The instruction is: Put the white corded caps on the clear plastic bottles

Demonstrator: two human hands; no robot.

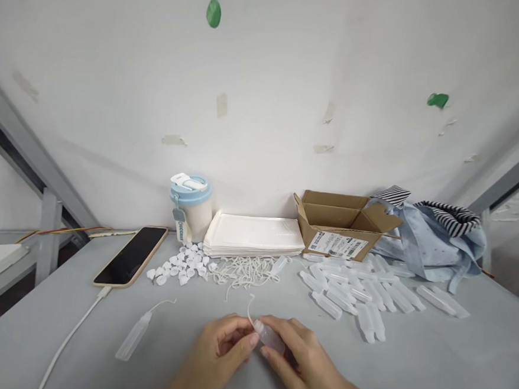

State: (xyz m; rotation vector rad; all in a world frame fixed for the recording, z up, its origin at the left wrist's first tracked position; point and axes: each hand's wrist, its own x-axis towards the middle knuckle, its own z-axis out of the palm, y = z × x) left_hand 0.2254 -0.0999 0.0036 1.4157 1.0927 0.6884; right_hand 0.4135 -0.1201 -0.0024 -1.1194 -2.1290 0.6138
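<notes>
Between my hands a small translucent plastic bottle point(271, 339) lies tilted, its neck toward the left. My right hand point(304, 357) is closed around its body. At the neck, my left hand point(226, 349) has thumb and fingers pinched together where a white string point(250, 309) rises with a curled free end. Exactly what sits under the left fingertips is partly hidden. To the left lies another translucent bottle point(134, 337) with a string coming from its neck. Beyond my hands are a heap of white strings point(247, 272) and a pile of small white caps point(182, 264).
Many loose translucent bottles point(368, 288) spread over the right side. At the back stand a lidded cup point(196, 214), stacked white trays point(257, 233), an open cardboard box point(341, 224) and blue cloth point(429, 242). A phone point(131, 255) with a charging cable point(72, 332) lies left.
</notes>
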